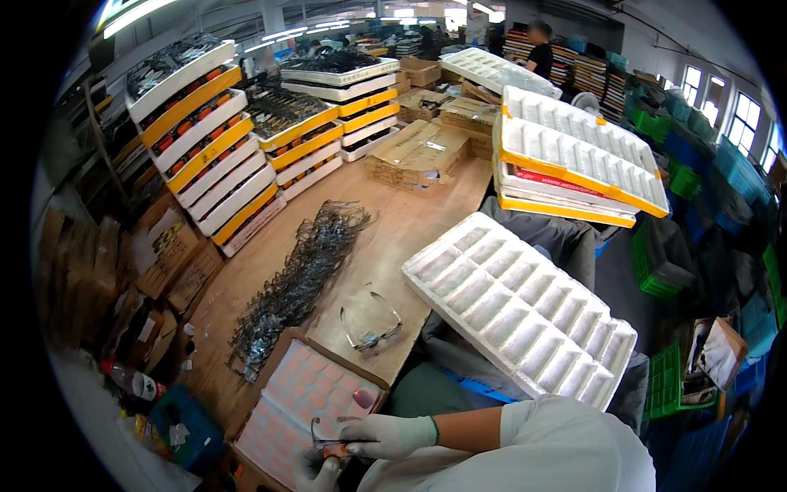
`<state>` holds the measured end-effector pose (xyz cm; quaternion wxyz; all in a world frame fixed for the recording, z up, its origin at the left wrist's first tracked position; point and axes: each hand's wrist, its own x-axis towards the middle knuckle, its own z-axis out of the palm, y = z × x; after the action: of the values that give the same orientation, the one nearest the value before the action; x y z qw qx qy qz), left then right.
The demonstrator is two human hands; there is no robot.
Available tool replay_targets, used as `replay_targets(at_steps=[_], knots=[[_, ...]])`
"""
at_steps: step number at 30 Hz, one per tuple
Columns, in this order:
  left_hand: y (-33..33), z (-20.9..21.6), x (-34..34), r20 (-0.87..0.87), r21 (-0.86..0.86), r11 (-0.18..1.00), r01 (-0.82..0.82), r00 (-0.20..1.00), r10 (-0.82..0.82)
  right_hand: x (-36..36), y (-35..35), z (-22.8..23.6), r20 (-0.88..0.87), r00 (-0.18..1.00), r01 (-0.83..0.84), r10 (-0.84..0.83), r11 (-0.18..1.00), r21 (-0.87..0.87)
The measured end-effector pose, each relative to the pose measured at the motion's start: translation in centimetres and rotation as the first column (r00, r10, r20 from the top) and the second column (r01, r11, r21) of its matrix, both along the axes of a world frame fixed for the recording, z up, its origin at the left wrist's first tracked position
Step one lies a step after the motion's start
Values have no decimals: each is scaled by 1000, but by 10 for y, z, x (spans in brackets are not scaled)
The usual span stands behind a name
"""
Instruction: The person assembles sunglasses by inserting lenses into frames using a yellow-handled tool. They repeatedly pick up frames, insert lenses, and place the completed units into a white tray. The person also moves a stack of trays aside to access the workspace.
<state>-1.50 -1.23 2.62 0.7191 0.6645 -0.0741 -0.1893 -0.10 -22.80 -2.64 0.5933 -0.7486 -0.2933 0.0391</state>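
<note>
My right hand (395, 436) and my left hand (316, 474), both in pale work gloves, are closed close together at the lower edge. Between them is an eyeglass frame (315, 428) with a thin curved metal part sticking up. An orange piece (334, 450) shows at my right fingertips; I cannot make out what it belongs to. Just beyond lies an open cardboard box (305, 379) holding a sheet of rounded pinkish lenses. One dark reddish lens (364, 398) rests at the box's right side. A single eyeglass frame (367, 336) lies on the wooden table beyond.
A long heap of eyeglass frames (303, 275) covers the table's middle. Foam trays (205, 148) stand stacked at the far left. On the right lie a white compartment tray (525, 307) and more stacked trays (574, 148). Cardboard boxes (422, 152) sit at the back.
</note>
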Motion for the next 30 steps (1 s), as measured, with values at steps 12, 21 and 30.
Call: replay_targets(at_steps=[12,21,30], knots=[[-4,21,-14,125,123,985,-120,987,104,-7,-2,48,-68,998,0,-9,992,-128],[22,40,-27,245,304,952,-19,968,-60,4,0,64,-185,954,-248,236,968,-44],[0,15,-1,618,409,815,-411,781,83,18,5,72,-63,995,-90,78,968,-233]])
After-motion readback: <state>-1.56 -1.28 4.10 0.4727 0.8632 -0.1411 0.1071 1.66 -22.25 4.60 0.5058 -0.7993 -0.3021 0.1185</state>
